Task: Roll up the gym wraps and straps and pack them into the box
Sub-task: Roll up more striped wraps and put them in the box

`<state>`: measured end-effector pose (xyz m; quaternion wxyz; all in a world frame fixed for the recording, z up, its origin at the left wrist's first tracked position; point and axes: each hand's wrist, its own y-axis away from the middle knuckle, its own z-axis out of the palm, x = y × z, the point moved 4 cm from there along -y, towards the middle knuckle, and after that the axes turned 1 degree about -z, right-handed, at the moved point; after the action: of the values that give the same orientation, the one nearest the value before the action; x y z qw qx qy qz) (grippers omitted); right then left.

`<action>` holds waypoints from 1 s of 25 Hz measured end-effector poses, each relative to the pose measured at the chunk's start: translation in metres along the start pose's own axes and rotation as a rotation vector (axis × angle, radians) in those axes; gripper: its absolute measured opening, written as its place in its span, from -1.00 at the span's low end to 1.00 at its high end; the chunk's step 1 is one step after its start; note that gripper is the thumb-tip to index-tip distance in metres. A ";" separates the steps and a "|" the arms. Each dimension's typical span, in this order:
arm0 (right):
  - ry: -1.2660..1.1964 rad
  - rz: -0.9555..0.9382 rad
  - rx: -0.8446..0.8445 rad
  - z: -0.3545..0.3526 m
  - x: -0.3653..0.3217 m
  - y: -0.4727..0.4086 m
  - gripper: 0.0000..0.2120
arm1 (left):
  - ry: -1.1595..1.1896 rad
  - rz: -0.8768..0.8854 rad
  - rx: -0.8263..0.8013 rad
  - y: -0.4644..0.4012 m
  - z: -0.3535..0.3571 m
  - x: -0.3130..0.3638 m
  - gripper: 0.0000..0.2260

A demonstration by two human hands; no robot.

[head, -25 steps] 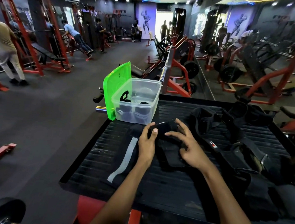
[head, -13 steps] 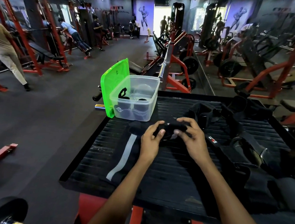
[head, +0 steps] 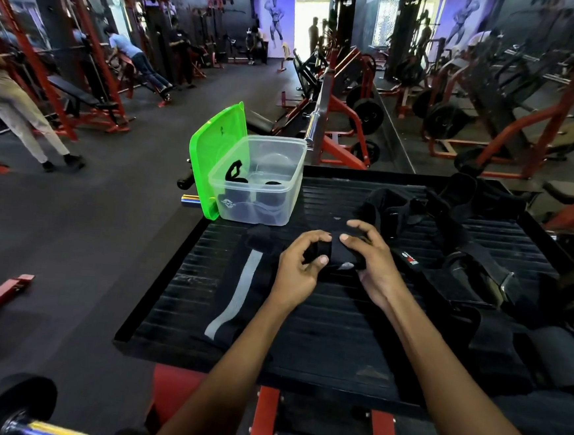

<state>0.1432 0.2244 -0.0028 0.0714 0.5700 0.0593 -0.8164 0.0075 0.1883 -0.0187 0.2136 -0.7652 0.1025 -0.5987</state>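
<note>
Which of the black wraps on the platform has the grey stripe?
The flat wrap lying left of the left hand, its grey stripe running lengthwise. The roll both hands grip and the pile of straps beyond the right hand show no such stripe.

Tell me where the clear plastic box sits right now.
In the head view, the clear plastic box sits at the far left corner of the black ribbed platform, its green lid propped open on its left, just beyond the left hand.

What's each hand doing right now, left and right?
Left hand: closed, gripping the left end of the black wrap roll.
Right hand: closed, fingers curled over the same roll's right end.
</note>
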 end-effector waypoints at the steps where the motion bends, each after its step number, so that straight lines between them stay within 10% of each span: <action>1: -0.001 0.012 0.026 -0.001 0.001 0.000 -0.76 | 0.000 0.021 -0.024 0.001 0.001 0.001 -0.72; 9: 0.201 -0.136 0.142 0.000 0.002 0.001 -0.80 | -0.112 0.010 -0.115 0.003 0.006 0.003 -0.74; 15: -0.075 0.037 -0.071 0.012 0.010 -0.001 -0.68 | 0.097 -0.171 0.137 -0.002 -0.008 -0.003 -0.79; 25: 0.597 -0.311 0.002 -0.002 0.008 0.008 -0.45 | -0.508 -0.169 -0.055 0.011 -0.008 -0.014 -0.72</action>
<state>0.1438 0.2170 -0.0116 -0.0752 0.7682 0.1630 -0.6145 -0.0031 0.1829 -0.0338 0.1606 -0.9022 -0.0023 -0.4003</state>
